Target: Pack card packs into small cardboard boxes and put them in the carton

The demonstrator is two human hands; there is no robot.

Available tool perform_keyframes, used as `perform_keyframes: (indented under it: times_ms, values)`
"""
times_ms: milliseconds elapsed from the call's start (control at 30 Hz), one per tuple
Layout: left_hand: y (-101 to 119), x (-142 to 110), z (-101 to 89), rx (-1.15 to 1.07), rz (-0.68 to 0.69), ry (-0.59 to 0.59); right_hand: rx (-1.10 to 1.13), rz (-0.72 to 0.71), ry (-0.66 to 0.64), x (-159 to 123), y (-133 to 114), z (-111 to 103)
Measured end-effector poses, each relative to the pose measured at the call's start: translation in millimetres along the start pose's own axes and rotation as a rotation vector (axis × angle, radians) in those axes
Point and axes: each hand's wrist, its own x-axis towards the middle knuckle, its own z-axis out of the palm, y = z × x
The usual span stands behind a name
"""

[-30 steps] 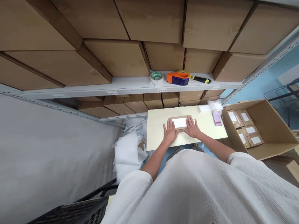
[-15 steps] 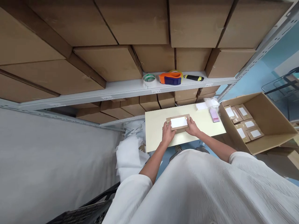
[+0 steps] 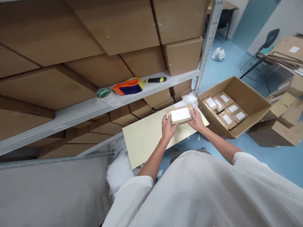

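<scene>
A small cardboard box (image 3: 175,121) with a white label (image 3: 180,114) on its upper face is held between my two hands over the pale yellow tabletop (image 3: 139,138). My left hand (image 3: 168,128) grips its left end, fingers closed round the edge. On the opposite end, my right hand (image 3: 196,119) is closed in the same way. Right of the table stands a large open carton (image 3: 254,116), with several small labelled boxes (image 3: 227,119) packed in its left part.
On the shelf edge (image 3: 92,105) lie a tape roll (image 3: 103,92), an orange and blue tape dispenser (image 3: 129,86) and a black and yellow cutter (image 3: 155,80). Big cartons (image 3: 183,56) fill the rack. White packing material (image 3: 120,171) lies left of the table; flattened cardboard (image 3: 287,50) is stacked far right.
My view has turned to the right, so the open carton appears nearer the middle. Both hands have lifted the small box and carried it rightward along the table.
</scene>
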Motion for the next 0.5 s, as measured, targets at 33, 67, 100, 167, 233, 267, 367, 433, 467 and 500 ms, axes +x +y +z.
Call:
perform_keyframes:
  times_ms: [33,67,100,167,233,267,367,433,467,500]
  values:
    - [16,5,10.6,-0.001,0.024,-0.012,-0.001,0.017,0.024,-4,14,-13]
    - [33,10,21.9,-0.004,0.047,-0.026,-0.003,0.034,0.049,-9,28,-27]
    - [49,15,33.7,-0.008,0.069,-0.039,-0.005,0.050,0.072,-14,42,-41]
    - [82,24,58.4,-0.021,0.118,-0.066,-0.006,0.081,0.116,-24,71,-67]
    - [114,33,83.7,-0.042,0.175,-0.095,-0.006,0.120,0.161,-34,100,-92]
    - [129,38,96.2,-0.056,0.201,-0.112,-0.005,0.141,0.184,-40,115,-103]
    - [171,50,132.2,-0.103,0.270,-0.176,-0.001,0.203,0.242,-55,157,-132]
    - [194,58,154.6,-0.132,0.312,-0.226,-0.003,0.250,0.276,-65,181,-147]
    - [204,62,165.4,-0.145,0.333,-0.252,-0.006,0.278,0.292,-70,192,-154]
    - [214,66,176.0,-0.156,0.352,-0.278,-0.008,0.306,0.304,-75,202,-159]
